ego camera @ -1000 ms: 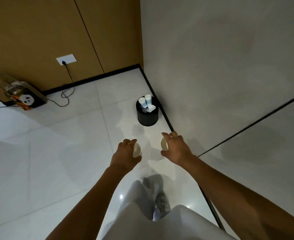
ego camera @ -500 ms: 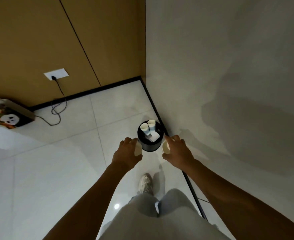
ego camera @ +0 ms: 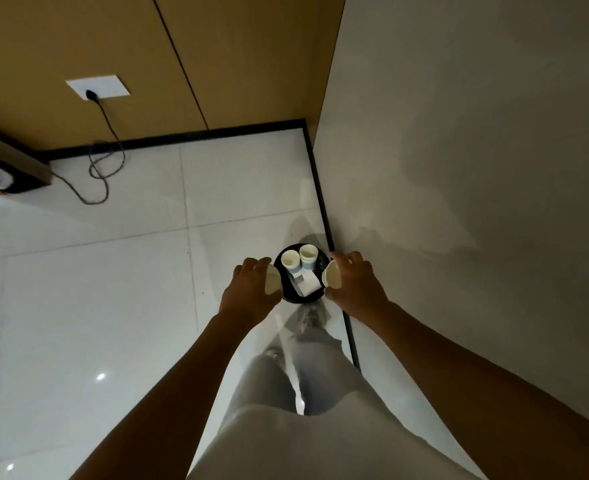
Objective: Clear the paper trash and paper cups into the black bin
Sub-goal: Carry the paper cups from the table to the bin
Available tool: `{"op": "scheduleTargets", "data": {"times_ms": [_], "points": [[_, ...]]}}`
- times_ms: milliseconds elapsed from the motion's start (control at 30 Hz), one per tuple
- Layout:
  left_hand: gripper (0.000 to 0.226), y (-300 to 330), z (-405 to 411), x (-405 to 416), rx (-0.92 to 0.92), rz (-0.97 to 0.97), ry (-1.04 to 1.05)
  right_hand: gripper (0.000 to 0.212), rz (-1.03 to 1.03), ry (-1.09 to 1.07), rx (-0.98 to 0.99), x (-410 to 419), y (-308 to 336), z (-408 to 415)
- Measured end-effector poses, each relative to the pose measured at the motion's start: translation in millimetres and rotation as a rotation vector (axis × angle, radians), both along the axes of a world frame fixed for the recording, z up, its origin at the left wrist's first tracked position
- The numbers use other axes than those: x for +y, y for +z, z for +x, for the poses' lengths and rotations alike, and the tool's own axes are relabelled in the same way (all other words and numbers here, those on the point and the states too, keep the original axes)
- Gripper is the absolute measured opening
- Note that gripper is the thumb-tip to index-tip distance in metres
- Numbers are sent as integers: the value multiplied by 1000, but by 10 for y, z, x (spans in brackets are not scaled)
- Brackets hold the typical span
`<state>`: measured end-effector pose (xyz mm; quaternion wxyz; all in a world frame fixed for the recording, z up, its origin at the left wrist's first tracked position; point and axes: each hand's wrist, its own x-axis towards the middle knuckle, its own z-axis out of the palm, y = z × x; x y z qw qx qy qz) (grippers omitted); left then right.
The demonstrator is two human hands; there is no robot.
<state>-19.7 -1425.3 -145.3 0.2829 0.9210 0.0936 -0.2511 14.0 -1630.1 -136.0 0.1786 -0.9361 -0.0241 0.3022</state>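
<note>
Closer now than half a second before, the black bin point(ego camera: 283, 295) had come right up between my two hands, and the wall outlet had slid toward the upper left as I stepped into the corner.

From the head view, my left hand point(ego camera: 249, 294) grasped one paper cup point(ego camera: 273, 284) on its side, mouth turned toward the bin, and my right hand point(ego camera: 353, 285) grasped a second paper cup point(ego camera: 332, 279) the same way. Both hung just beside the bin's rim, one on each flank, above the tiled floor point(ego camera: 113, 306).

I judged this to be the drop-off step: the carrying looked nearly over, and the next move called for bringing each cup over the opening and loosening my fingers so it would fall inside rather than clip the rim.

By count: two cups in my hands, two more cups point(ego camera: 300, 259) standing upright inside the bin, one piece of white paper point(ego camera: 308, 284) lying beside them, and one bin, set against the black skirting at the grey wall.
</note>
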Motion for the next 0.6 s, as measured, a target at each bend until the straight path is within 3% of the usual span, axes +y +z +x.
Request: {"op": "scheduleTargets", "data": {"times_ms": [300,600], "points": [[69,-1056,842,-44,62,-23,125,69,22,6,66,117,-1057,1044],[69,-2501,1353,12,74,-54,123,70,11,-62,119,174,-2679,1543]]}}
